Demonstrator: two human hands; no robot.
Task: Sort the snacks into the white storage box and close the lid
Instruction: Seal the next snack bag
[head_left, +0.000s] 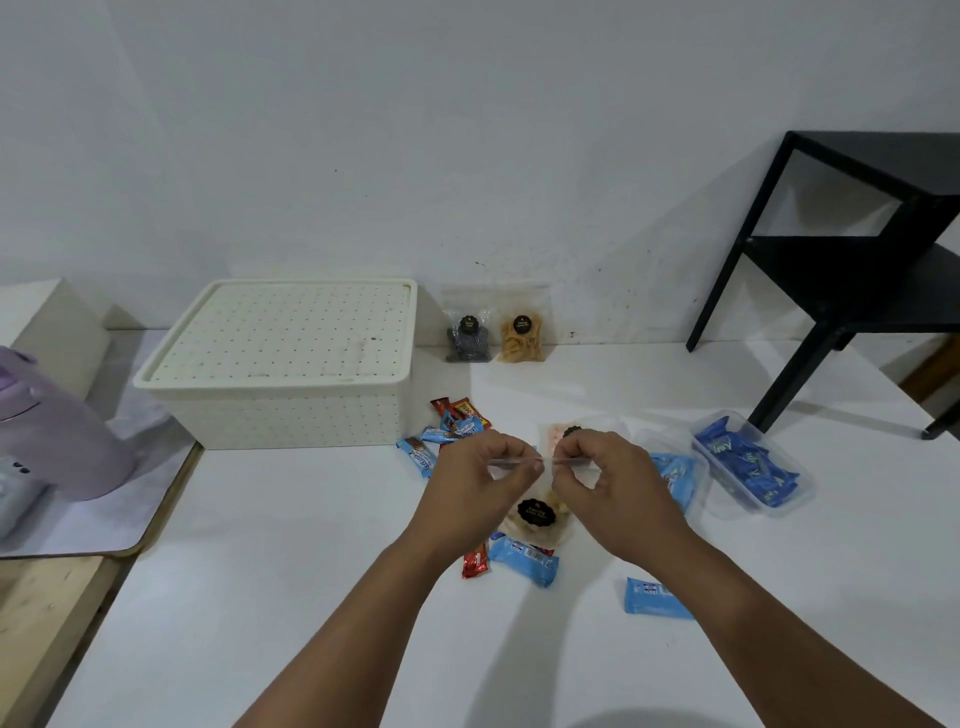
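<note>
To your right a black side table (852, 249) stands by the wall; at your left, a lilac appliance (49, 431) sits on a board (130, 519).

The near half of the white table (311, 597) lay bare, an easy lane for either arm. Up the middle it got tight: loose wrappers (524, 564) were scattered under and around both hands (480, 480), with another cluster of bars (449, 431) crowding the corner of the white storage box (280, 384). Its lid (291, 332) sat shut, blocking any drop from above. On the right, a clear tub (748, 462) and the black stand's leg (810, 374) hemmed things in; on the left, a purple jug (57, 431) guarded the edge.
</note>
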